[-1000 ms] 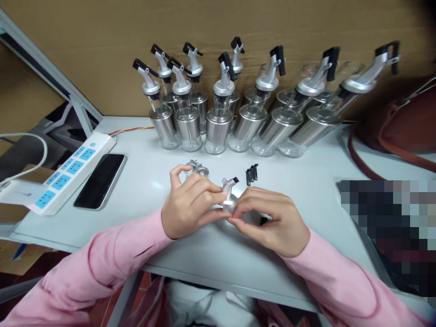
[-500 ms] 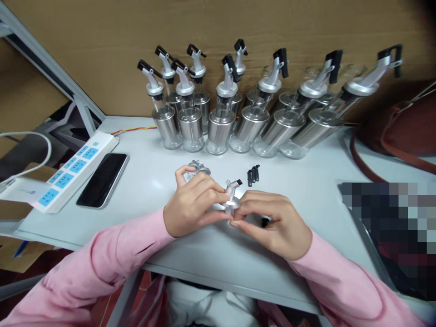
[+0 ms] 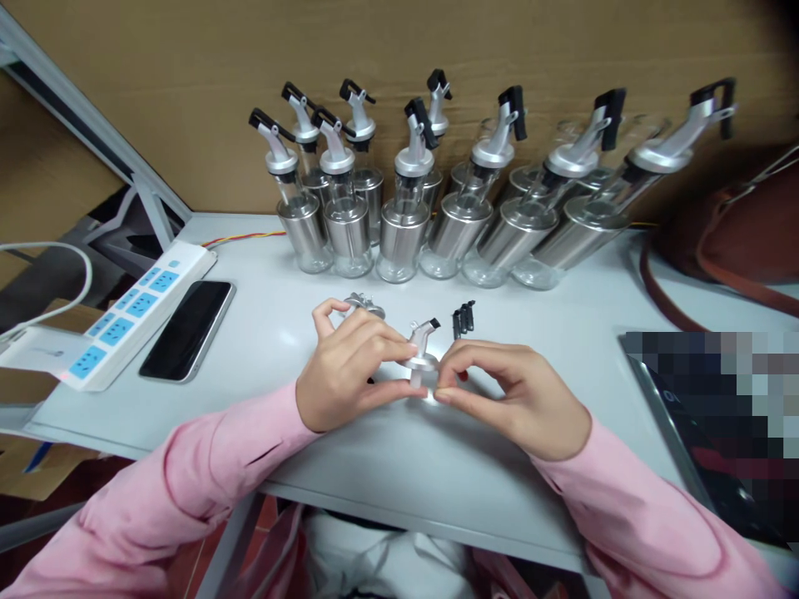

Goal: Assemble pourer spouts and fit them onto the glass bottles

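Between thumb and fingers, my left hand (image 3: pixel 355 366) holds a silver pourer spout (image 3: pixel 423 339) upright, with a black tip at its top. Just right of the spout, my right hand (image 3: pixel 518 395) is pinched, thumb against fingertips; anything between them is too small to make out. Behind my left hand lie several silver spout parts (image 3: pixel 365 306), partly covered by its fingers. Several small black levers (image 3: pixel 464 319) lie side by side behind my right hand.
Several glass and steel bottles (image 3: pixel 404 237) with pourers stand along the cardboard at the back. At left are a phone (image 3: pixel 188 331) and a power strip (image 3: pixel 143 304). A brown bag (image 3: pixel 724 225) and a dark-screened device (image 3: pixel 692 424) lie at right.
My right hand has moved slightly right, off the spout's base, and its fingertips now stand apart from it. My left hand has shifted slightly left with the spout.
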Available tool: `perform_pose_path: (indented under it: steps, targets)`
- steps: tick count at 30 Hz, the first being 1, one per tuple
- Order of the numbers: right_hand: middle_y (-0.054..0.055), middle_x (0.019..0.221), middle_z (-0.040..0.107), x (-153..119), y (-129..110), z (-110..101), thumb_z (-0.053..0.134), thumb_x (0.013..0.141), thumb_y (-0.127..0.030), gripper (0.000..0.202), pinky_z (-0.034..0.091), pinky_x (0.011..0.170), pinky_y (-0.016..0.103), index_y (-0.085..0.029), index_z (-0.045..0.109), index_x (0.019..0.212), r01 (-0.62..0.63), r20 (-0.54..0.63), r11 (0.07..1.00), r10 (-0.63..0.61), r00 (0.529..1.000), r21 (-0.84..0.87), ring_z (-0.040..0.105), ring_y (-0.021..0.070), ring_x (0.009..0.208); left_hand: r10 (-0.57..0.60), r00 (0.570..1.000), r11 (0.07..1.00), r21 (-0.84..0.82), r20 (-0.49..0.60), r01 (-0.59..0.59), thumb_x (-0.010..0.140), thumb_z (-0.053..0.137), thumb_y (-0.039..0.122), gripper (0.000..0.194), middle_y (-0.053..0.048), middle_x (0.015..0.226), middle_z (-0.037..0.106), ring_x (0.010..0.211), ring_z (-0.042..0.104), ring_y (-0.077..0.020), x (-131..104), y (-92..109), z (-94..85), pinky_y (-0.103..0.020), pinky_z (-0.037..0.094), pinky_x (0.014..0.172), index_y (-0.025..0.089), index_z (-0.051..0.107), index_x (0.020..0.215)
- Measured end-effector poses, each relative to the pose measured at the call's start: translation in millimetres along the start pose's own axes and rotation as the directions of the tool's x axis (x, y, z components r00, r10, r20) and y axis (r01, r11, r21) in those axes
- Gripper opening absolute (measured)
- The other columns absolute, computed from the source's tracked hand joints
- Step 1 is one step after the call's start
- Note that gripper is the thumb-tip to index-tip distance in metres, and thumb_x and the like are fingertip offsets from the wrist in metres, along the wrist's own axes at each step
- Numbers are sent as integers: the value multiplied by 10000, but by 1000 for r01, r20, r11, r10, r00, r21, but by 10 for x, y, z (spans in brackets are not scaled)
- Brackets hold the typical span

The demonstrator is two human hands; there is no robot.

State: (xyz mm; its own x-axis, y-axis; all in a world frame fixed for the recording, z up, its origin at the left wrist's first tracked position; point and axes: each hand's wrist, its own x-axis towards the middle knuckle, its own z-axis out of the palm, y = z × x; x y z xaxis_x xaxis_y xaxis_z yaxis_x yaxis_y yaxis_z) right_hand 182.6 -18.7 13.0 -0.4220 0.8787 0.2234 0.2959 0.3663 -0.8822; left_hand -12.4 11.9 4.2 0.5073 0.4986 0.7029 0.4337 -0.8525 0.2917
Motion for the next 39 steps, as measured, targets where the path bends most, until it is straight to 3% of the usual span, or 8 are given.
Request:
perform_pose_path:
  steps: [10,13,17,20,23,30,35,39]
  targets:
    - [31,726,651,5,57,79,623,759,-310,162,466,598,255,-177,621,852,-189,-135,946,230,964,261,591,144,646,158,973,987,-21,167,-156,875,522,378,208,4,816,672,781,577,-163,-1,-13,14,-397,247,837,183,509,946]
    - [14,665,642,9,52,76,593,792,-317,141,474,584,233,-179,624,790,-192,-158,938,245,957,290,594,129,605,183,934,980,-132,308,-149,834,549,452,387,-50,947,648,902,555,-187,50,-77,-62,-376,293,865,168,458,1081]
    - [3,616,615,34,12,33,591,789,-332,163,472,562,223,-180,609,734,-177,-250,944,248,936,277,579,121,579,23,823,982,-168,568,88,632,653,626,780,-129,1131,521,1054,456,-265,112,-158,-197,-413,294,918,150,394,1192]
    - [-5,594,597,52,-6,16,591,779,-319,158,459,541,218,-178,605,710,-197,-290,944,273,917,265,560,115,562,-60,691,984,-74,720,163,548,716,602,682,-106,1075,496,1052,427,-289,131,-178,-266,-465,250,942,170,499,1029]
    - [-16,577,585,58,-11,19,578,775,-256,117,447,527,199,-177,604,693,-206,-289,943,280,915,262,543,100,549,-73,629,981,-57,774,184,554,756,449,499,-93,1085,477,1078,411,-281,137,-187,-307,-470,229,965,175,530,904]
    - [-23,567,586,59,-8,35,562,771,-200,96,447,523,179,-179,610,691,-201,-276,942,275,921,269,549,88,542,-66,593,985,-44,802,170,644,662,244,186,-84,1169,484,1226,322,-303,123,-220,-343,-517,131,1021,192,595,810]
    - [-29,565,584,57,-1,39,561,773,-204,97,444,524,168,-180,612,695,-198,-279,942,274,920,269,547,80,541,-73,609,988,-25,790,150,648,628,191,152,-84,1175,495,1251,307,-313,116,-202,-352,-529,125,1029,186,617,799]
    - [-29,565,582,55,4,39,569,774,-210,97,442,524,168,-182,615,693,-200,-282,941,277,919,274,544,81,541,-21,653,990,-74,757,118,713,605,191,59,-69,1062,555,1147,429,-271,121,-204,-335,-495,199,1009,176,619,768]
